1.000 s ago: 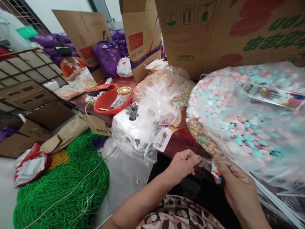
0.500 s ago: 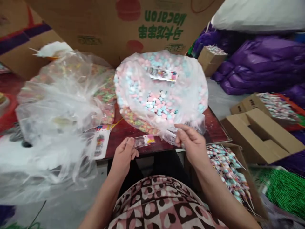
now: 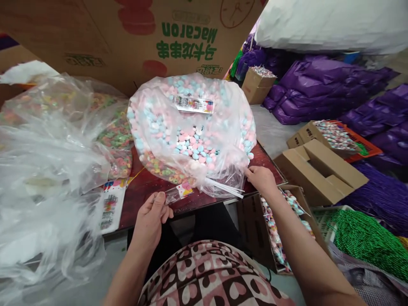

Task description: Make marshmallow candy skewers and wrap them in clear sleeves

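My left hand pinches a small clear plastic sleeve with a pink and yellow printed end, held over the table's front edge. At the right side of a large clear bag full of pink, blue and white candies is my right hand. Its fingers are closed at the bag's edge; what they grip, if anything, is hidden. Several white sticks lie at the front of the bag, between my hands. A printed packet rests on top. Colourful ring-shaped candies show at its lower left.
Clear bags of ring candies crowd the left, near a flat printed packet. A large cardboard box stands behind. Below right, an open carton holds candy skewers, beside another cardboard box and green strands.
My view has swung right. My right hand has let go of the printed sleeve and moved right to the candy bag's edge. My left hand keeps the sleeve.
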Tool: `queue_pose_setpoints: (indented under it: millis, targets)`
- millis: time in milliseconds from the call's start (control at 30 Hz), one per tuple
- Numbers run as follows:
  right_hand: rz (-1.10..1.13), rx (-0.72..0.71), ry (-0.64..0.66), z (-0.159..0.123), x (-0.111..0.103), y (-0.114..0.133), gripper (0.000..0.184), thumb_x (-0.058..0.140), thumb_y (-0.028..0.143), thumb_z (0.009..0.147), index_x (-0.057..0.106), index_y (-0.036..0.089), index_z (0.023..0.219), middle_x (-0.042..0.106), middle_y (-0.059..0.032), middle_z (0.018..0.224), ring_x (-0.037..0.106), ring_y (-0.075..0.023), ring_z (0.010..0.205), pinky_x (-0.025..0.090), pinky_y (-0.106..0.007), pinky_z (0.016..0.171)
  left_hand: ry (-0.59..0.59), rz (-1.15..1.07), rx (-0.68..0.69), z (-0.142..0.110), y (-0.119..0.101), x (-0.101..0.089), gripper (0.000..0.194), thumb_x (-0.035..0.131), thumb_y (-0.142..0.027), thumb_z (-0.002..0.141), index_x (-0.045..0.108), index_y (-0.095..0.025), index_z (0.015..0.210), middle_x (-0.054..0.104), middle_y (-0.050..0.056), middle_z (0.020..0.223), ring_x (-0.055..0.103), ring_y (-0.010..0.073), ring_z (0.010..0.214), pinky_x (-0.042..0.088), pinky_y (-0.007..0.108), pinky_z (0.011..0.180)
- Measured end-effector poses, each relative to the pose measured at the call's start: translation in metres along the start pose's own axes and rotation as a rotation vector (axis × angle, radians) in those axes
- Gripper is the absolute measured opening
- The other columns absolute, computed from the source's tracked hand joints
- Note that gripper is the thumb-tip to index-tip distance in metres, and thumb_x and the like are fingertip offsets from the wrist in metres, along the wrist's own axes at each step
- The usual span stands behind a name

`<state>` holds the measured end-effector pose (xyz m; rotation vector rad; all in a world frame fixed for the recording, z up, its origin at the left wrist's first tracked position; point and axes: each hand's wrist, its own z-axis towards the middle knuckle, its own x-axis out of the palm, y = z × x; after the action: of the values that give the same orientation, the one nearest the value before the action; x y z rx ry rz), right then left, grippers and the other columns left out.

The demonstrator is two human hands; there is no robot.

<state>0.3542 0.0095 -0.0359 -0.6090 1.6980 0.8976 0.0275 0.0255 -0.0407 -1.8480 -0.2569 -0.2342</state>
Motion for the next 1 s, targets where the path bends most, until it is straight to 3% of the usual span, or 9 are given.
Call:
queue_pose_setpoints:
  millis: [200,433,600,767,867,1000]
  targets:
    - [-0.155,0.026,0.025,0.005,0.004,0.022,0.049,0.039,0.041,0.093,0.078,0.012,0.1,0.074,-0.0234,0.105,0.068,-0.0359,0.104,0.048,-0.041,0.085,-0.003,-0.014,-0.009,0.0,0.0,-0.001,0.042,0.081,-0.05,0.066,0.054,-0.019,0.072,0.031,-0.013,0.04,0.03,0.0039,0.035,0.043,0.022,0.045]
    - [-0.153,0.102,-0.003,-0.006,0.002,0.008,0.053,0.032,0.044,0.096,0.076,0.014,0.103,0.074,-0.0212,0.105,0.069,-0.0332,0.104,0.048,-0.039,0.084,0.013,-0.075,-0.03,0.001,-0.001,-0.009,0.041,0.08,-0.046,0.07,0.049,-0.019,0.07,0.03,-0.013,0.041,0.03,0.0042,0.036,0.043,0.023,0.046]
    - [-0.09,0.154,-0.028,-0.008,0.002,0.003,0.05,0.046,0.054,0.088,0.073,0.015,0.104,0.074,-0.02,0.105,0.068,-0.0356,0.104,0.047,-0.04,0.082,0.019,-0.107,-0.04,0.0,-0.002,-0.007,0.042,0.079,-0.046,0.071,0.048,-0.019,0.069,0.03,-0.012,0.042,0.031,0.0042,0.037,0.044,0.023,0.047]
    - [0.028,0.194,-0.08,-0.005,0.002,-0.001,0.033,0.056,0.039,0.081,0.075,0.014,0.092,0.074,-0.021,0.099,0.068,-0.036,0.101,0.046,-0.041,0.083,0.093,-0.243,-0.065,-0.002,-0.002,-0.004,0.045,0.079,-0.048,0.072,0.044,-0.02,0.07,0.031,-0.012,0.043,0.033,0.0047,0.038,0.045,0.023,0.049]
    - [0.177,0.22,-0.163,-0.004,0.001,-0.008,0.019,0.059,0.029,0.077,0.072,0.014,0.075,0.073,-0.021,0.084,0.068,-0.0377,0.097,0.044,-0.045,0.083,0.155,-0.323,-0.087,-0.004,-0.003,-0.004,0.048,0.076,-0.052,0.074,0.04,-0.02,0.07,0.031,-0.012,0.044,0.032,0.0045,0.039,0.044,0.023,0.05]
    - [0.515,0.233,-0.273,-0.004,0.005,-0.022,0.021,0.058,0.023,0.074,0.055,0.023,0.054,0.058,-0.0095,0.051,0.06,-0.0245,0.057,0.043,-0.043,0.064,0.198,-0.373,-0.085,-0.008,-0.005,-0.005,0.051,0.073,-0.058,0.075,0.04,-0.02,0.069,0.03,-0.012,0.043,0.031,0.0041,0.038,0.043,0.022,0.05]
